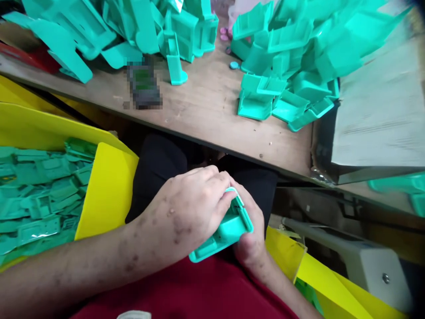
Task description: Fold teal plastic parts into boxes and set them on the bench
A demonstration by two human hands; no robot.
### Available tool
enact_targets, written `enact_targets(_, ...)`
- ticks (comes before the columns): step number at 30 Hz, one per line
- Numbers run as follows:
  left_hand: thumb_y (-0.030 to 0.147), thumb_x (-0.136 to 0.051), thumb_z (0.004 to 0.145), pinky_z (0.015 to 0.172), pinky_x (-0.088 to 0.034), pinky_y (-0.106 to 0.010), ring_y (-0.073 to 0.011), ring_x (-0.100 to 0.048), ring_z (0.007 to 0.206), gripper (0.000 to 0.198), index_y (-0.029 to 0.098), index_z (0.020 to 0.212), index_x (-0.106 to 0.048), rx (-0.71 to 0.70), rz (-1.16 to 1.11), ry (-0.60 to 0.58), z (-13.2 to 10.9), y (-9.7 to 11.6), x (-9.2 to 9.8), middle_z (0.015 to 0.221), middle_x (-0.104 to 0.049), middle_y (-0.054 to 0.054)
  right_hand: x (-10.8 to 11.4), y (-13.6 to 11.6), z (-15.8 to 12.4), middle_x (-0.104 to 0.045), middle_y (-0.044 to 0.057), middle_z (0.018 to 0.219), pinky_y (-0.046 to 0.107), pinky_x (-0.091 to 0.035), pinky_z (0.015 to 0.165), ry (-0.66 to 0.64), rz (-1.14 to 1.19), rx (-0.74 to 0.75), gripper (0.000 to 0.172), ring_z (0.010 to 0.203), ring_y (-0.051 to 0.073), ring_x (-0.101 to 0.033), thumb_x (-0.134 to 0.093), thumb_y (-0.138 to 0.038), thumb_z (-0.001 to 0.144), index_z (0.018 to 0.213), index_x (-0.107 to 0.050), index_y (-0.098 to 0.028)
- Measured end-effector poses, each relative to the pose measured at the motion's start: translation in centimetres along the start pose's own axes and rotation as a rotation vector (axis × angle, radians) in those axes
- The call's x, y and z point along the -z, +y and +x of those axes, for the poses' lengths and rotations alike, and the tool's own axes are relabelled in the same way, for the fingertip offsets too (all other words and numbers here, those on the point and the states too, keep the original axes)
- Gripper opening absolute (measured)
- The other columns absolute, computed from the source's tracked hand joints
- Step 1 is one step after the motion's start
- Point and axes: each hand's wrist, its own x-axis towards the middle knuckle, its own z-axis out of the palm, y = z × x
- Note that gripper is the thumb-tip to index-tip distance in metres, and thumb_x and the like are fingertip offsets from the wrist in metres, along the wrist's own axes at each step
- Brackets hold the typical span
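Observation:
A teal moulded plastic part (pixel 229 230) with a raised rim and a recessed inside is held over my lap, tilted. My left hand (pixel 191 206) is closed over its left and upper side, the thumb pressing near the top rim. My right hand (pixel 254 223) wraps round the right side, with its fingers partly hidden behind my left hand and the part. The lower left corner of the part sticks out under my left wrist.
Piles of teal plastic parts (pixel 262 95) lie on the wooden table (pixel 212 104), around a small pixelated dark object (pixel 144 86). A yellow bin (pixel 106 190) at left holds many flat teal pieces (pixel 43 195). A white-topped box (pixel 381 102) stands at right.

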Motion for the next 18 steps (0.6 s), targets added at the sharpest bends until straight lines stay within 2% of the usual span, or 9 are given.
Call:
enact_targets(2, 0.029, -0.052, 0.124, 0.091, -0.064, -0.047, -0.0321, -0.080, 0.104, 0.030, 0.014, 0.117, -0.077, -0.033, -0.042, 0.001, 0.0, 0.0, -0.3, 0.113, -0.080, -0.012, -0.6, -0.3, -0.2, -0.079, 0.011, 0.165, 0.066, -0.056, 0.138, 0.071, 0.108, -0.101, 0.069, 0.155, 0.041, -0.074, -0.061, -0.080, 0.117, 0.165, -0.079, -0.034)
enact_targets(5, 0.021, -0.059, 0.119, 0.095, -0.064, -0.042, -0.0276, -0.079, 0.108, 0.018, 0.017, 0.123, -0.076, -0.109, -0.206, -0.084, 0.1, -0.5, 0.1, 0.123, -0.079, -0.010, -1.1, -0.9, 0.0, -0.085, 0.013, 0.151, 0.067, -0.060, 0.134, 0.139, 0.273, -0.239, 0.065, 0.147, 0.042, -0.080, -0.058, -0.076, 0.117, 0.151, -0.087, -0.029)
enact_targets(8, 0.014, -0.064, 0.114, 0.096, -0.062, -0.036, -0.0236, -0.077, 0.109, 0.015, 0.021, 0.120, -0.077, -0.130, -0.344, -0.197, 0.1, -1.1, 0.6, 0.123, -0.078, -0.007, -1.6, -1.4, 0.3, -0.088, 0.010, 0.144, 0.063, -0.069, 0.123, 0.174, 0.401, -0.344, 0.061, 0.140, 0.040, -0.083, -0.064, -0.067, 0.113, 0.163, -0.078, -0.033)
enact_targets(11, 0.016, -0.065, 0.113, 0.094, -0.061, -0.036, -0.0238, -0.077, 0.109, 0.016, 0.019, 0.121, -0.078, -0.088, -0.408, -0.231, -0.3, -1.3, 0.6, 0.119, -0.079, -0.007, -2.1, -1.9, 0.0, -0.091, 0.006, 0.118, 0.057, -0.077, 0.100, 0.133, 0.557, -0.406, 0.066, 0.110, 0.037, -0.090, -0.065, -0.061, 0.112, 0.175, -0.064, -0.040)
enact_targets(13, 0.016, -0.064, 0.111, 0.093, -0.061, -0.036, -0.0237, -0.077, 0.107, 0.018, 0.018, 0.121, -0.079, -0.074, -0.443, -0.236, -0.7, -1.2, 0.4, 0.117, -0.079, -0.007, -2.2, -2.2, -0.3, -0.090, 0.005, 0.105, 0.054, -0.076, 0.092, 0.123, 0.582, -0.405, 0.066, 0.097, 0.036, -0.090, -0.067, -0.060, 0.110, 0.173, -0.066, -0.039)
enact_targets(15, 0.017, -0.065, 0.111, 0.093, -0.061, -0.036, -0.0233, -0.077, 0.104, 0.019, 0.018, 0.122, -0.080, -0.067, -0.459, -0.216, -1.1, -1.1, 0.2, 0.117, -0.080, -0.007, -2.0, -2.2, -0.4, -0.089, 0.006, 0.105, 0.050, -0.076, 0.091, 0.131, 0.530, -0.396, 0.064, 0.099, 0.035, -0.089, -0.068, -0.060, 0.109, 0.167, -0.072, -0.036)
enact_targets(18, 0.016, -0.068, 0.110, 0.088, -0.061, -0.034, -0.0224, -0.078, 0.103, 0.016, 0.018, 0.117, -0.082, -0.059, -0.449, -0.127, -1.5, -1.0, -0.3, 0.113, -0.081, -0.006, -1.6, -1.7, -0.4, -0.089, 0.007, 0.122, 0.048, -0.073, 0.107, 0.090, 0.429, -0.364, 0.053, 0.116, 0.034, -0.086, -0.063, -0.058, 0.111, 0.153, -0.085, -0.034)
